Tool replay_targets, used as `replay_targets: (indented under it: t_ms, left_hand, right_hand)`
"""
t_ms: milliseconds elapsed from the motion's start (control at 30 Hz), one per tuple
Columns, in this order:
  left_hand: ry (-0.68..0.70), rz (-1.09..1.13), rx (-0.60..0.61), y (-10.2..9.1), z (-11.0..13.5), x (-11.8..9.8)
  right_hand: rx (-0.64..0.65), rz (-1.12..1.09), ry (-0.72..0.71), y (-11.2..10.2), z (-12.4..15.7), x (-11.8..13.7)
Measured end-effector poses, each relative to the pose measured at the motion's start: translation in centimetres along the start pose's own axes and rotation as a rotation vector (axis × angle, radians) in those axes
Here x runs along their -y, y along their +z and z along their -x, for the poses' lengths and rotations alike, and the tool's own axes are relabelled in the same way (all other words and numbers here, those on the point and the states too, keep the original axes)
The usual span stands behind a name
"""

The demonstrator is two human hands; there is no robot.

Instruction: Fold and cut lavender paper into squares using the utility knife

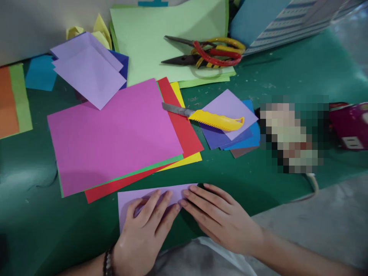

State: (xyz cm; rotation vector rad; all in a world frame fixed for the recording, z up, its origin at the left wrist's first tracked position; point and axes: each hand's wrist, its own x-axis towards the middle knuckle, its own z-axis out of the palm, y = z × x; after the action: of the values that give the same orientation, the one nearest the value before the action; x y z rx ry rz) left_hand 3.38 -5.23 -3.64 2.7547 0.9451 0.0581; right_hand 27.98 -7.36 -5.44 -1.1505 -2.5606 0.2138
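Note:
A light purple sheet of paper lies at the near edge of the green table, and its far edge looks straight, like a fold. My left hand rests on it with the fingers spread and bent a little. On the paper's right end lies my right hand, its fingers stretched out flat. The fingertips of both hands almost meet. Much of the paper is hidden under my hands. Just beyond it is a stack of coloured sheets, magenta on top, with red, green and yellow edges showing.
A yellow utility knife, blade out, lies across the stack and small purple and blue squares. Scissors and red-handled pliers rest on pale green paper. More purple squares lie far left. A blurred-out object is at right.

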Motion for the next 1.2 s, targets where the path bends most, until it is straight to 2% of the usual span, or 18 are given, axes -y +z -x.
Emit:
replay_targets:
  t_ms: [233, 567, 1200]
  left_hand:
    - [0.004, -0.025, 0.084, -0.24, -0.03, 0.08]
    - [0.04, -0.079, 0.095, -0.56, 0.08, -0.15]
    - [-0.005, -0.009, 0.016, 0.14, -0.28, -0.05]
  right_hand:
    - [0.005, -0.004, -0.001, 0.17, 0.29, 0.12]
    - [0.001, -0.057, 0.023, 0.29, 0.44, 0.36]
    - [-0.009, -0.001, -0.02, 0.15, 0.39, -0.02]
